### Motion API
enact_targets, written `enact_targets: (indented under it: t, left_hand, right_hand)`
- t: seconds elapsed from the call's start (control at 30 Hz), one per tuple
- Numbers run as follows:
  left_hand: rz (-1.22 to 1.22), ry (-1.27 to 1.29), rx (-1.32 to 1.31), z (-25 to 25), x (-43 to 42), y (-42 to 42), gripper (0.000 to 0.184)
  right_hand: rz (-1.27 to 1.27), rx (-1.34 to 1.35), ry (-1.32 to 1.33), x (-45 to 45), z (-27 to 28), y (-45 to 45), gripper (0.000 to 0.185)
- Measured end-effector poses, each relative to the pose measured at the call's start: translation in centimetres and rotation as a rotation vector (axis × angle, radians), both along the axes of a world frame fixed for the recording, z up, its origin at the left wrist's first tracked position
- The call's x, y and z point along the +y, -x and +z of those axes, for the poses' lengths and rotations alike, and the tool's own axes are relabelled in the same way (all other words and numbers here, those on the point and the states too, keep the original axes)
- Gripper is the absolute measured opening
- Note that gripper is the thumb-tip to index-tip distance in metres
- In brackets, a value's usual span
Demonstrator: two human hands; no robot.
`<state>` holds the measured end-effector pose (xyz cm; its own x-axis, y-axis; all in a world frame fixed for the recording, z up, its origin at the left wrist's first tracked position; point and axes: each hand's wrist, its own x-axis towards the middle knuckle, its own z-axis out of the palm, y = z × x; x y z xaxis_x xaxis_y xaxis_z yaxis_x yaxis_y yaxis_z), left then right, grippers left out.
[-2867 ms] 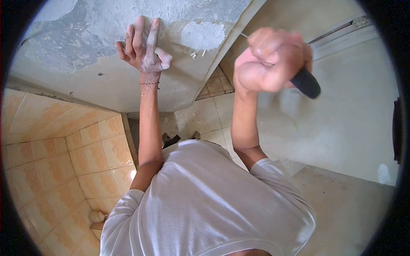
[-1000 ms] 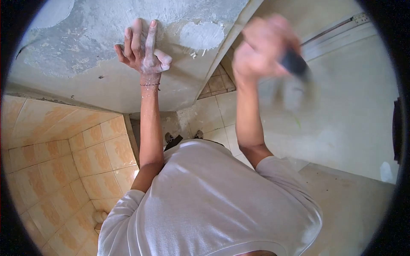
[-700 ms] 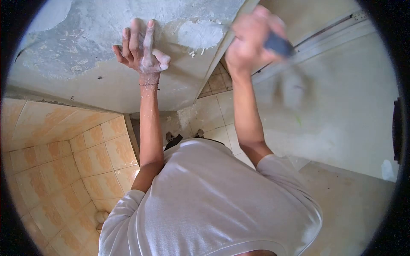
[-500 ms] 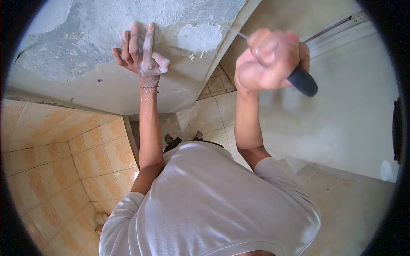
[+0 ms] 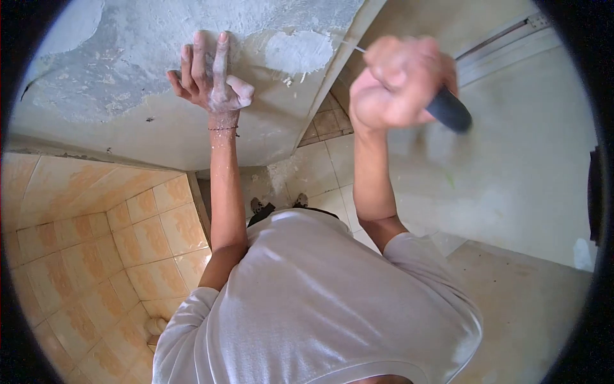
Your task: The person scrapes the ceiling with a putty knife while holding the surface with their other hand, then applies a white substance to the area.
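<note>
My left hand point(image 5: 215, 80) rests against the patchy grey wall point(image 5: 137, 61), its fingers spread and coated in white dust. To its right on the wall is a rough whitish patch point(image 5: 299, 51) with crumbly flakes at its lower edge. My right hand point(image 5: 401, 82), slightly blurred, is closed around a black-handled tool point(image 5: 449, 111). The butt of the handle sticks out below the fist. A thin metal end reaches left from the fist toward the edge of the wall near the patch; whether it touches, I cannot tell.
Orange-and-cream tiled walls point(image 5: 150, 237) form a recess at lower left. The wall's vertical edge point(image 5: 332, 73) lies between my hands. Pale debris point(image 5: 278, 176) lies on the floor tiles near my feet. A pale flat surface point(image 5: 511, 166) stands at right.
My right hand and the black-handled tool have shifted slightly left and up. My left hand stays in place on the wall.
</note>
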<state>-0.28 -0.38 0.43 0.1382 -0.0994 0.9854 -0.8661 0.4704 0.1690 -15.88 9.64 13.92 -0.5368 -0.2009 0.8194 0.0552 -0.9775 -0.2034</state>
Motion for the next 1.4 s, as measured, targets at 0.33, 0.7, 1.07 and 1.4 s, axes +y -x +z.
enact_targets:
  t: [0.33, 0.7, 1.07, 1.4]
  left_hand:
    - [-0.023, 0.001, -0.024, 0.0, 0.2, -0.2, 0.072]
    - [-0.007, 0.006, -0.018, 0.1, 0.1, -0.2, 0.082]
    - [-0.007, -0.009, -0.018, 0.1, 0.3, -0.2, 0.083]
    - [0.050, -0.063, -0.055, 0.0, 0.3, -0.5, 0.091]
  right_hand:
    - [-0.105, 0.048, 0.025, -0.5, 0.1, -0.6, 0.029]
    - [-0.444, 0.177, -0.063, -2.2, -0.8, 0.0, 0.023]
    - [-0.227, 0.005, -0.105, -1.5, -1.0, -0.9, 0.037]
    - [-0.029, -0.020, 0.013, -1.1, -0.3, -0.3, 0.029]
